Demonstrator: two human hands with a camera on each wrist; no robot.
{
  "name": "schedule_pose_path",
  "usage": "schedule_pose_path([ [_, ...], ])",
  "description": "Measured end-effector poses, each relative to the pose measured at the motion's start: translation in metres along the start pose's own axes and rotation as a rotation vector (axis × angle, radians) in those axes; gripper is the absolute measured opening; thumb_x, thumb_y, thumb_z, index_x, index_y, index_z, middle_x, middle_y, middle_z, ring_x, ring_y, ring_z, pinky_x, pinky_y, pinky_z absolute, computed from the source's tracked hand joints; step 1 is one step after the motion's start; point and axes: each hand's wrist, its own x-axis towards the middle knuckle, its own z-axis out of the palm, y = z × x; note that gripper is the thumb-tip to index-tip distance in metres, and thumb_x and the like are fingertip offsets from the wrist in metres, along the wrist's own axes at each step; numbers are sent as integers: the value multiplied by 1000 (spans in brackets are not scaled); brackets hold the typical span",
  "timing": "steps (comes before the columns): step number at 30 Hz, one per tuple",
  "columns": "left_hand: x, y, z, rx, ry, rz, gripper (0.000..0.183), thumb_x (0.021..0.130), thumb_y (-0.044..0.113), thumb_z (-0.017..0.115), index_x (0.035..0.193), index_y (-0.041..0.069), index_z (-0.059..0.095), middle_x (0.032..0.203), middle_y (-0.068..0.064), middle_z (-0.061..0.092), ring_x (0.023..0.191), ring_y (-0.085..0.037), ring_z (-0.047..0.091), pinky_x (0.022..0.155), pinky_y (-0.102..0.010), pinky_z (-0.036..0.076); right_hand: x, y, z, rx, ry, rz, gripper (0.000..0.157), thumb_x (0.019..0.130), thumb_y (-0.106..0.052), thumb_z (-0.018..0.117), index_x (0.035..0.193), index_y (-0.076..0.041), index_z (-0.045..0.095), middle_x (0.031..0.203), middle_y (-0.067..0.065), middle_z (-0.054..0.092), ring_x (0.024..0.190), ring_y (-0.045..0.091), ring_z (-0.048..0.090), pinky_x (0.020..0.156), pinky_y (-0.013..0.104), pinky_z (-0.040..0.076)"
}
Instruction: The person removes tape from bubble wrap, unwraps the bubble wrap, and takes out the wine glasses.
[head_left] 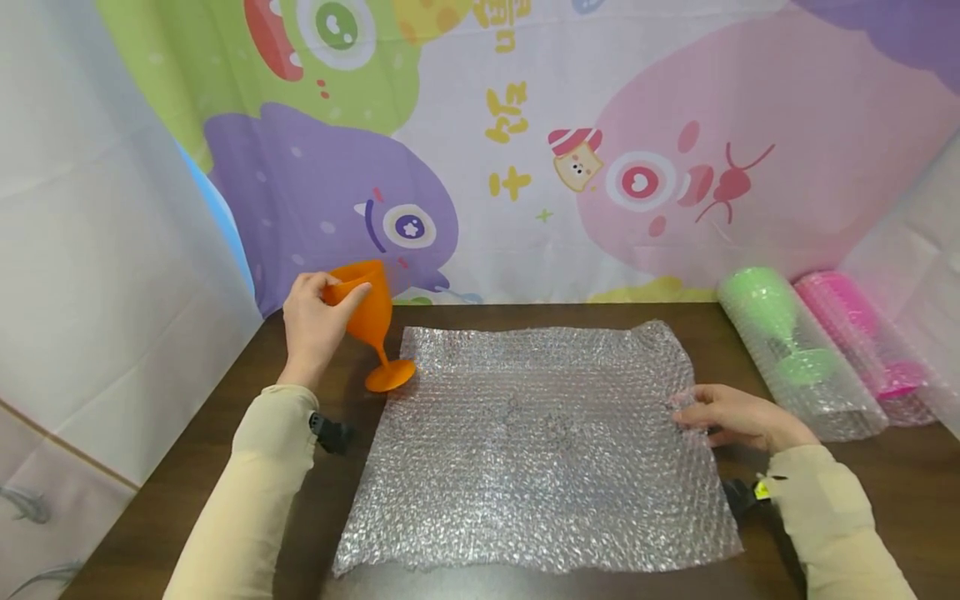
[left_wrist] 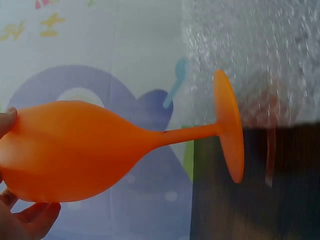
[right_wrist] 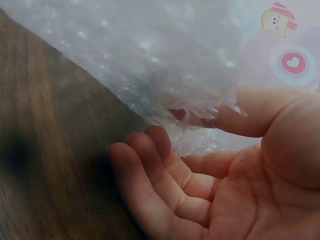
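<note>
My left hand (head_left: 313, 323) grips an orange plastic goblet (head_left: 369, 315) by its rim, thumb on one side of the bowl. The goblet leans a little, with its round foot beside the left edge of a bubble wrap sheet (head_left: 536, 450). In the left wrist view, the goblet's bowl (left_wrist: 80, 150) and stem stretch across, and the foot appears raised off the tabletop. The sheet lies flat on the dark table, its right edge lifted. There my right hand (head_left: 738, 414) pinches it between thumb and forefinger; in the right wrist view, the other fingers (right_wrist: 145, 180) curl loosely below.
At the right lie two goblets rolled in bubble wrap, a green goblet (head_left: 768, 312) and a pink goblet (head_left: 847, 304). A cartoon-printed curtain (head_left: 517, 242) hangs behind the brown wooden table (head_left: 217, 400). White cloth (head_left: 112, 250) stands at the left side.
</note>
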Motion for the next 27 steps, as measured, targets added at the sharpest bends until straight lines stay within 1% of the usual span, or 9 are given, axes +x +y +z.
schedule_pose_path([
  [4,3,-5,-5,42,11,-4,44,78,40,69,83,-3,60,94,-16,53,87,-31,49,76,-39,43,1,0,-1,2,-1,-7,54,88,-22,57,124,13,37,103,8,53,89,13,51,74,33,50],
  [10,6,-11,-12,96,-17,-26,47,79,43,66,85,-4,60,99,-17,52,94,-33,47,83,-44,41,1,2,-2,3,-25,-5,57,89,-23,57,127,12,35,108,9,53,90,13,54,76,35,50],
  [14,9,-16,-17,122,-31,-9,47,80,42,66,84,-5,60,98,-19,52,95,-36,47,87,-47,38,2,2,-2,0,-20,7,58,89,-23,57,129,12,34,112,11,53,93,14,54,78,36,50],
  [17,12,-20,-21,152,-34,-7,47,80,42,66,82,-4,59,97,-18,51,94,-36,47,86,-47,39,2,3,-1,-7,-13,12,59,89,-24,57,129,12,33,114,13,52,94,15,54,78,36,50],
  [21,14,-24,-25,193,-53,-14,47,80,43,65,80,-4,58,97,-18,50,92,-35,46,84,-47,41,2,3,-1,-11,-9,11,60,88,-25,58,129,12,33,113,13,52,93,14,53,78,35,50],
  [24,14,-25,-26,212,-71,-23,47,81,43,64,80,-4,57,97,-19,49,93,-36,46,85,-48,39,2,3,-1,-20,-3,8,59,88,-25,58,128,12,34,112,12,52,92,13,53,76,35,49],
  [27,13,-26,-25,222,-75,-37,47,81,42,64,82,-5,58,97,-19,49,93,-36,45,88,-48,36,2,2,-1,-26,3,6,58,88,-25,58,127,12,35,111,12,52,91,13,52,76,35,49],
])
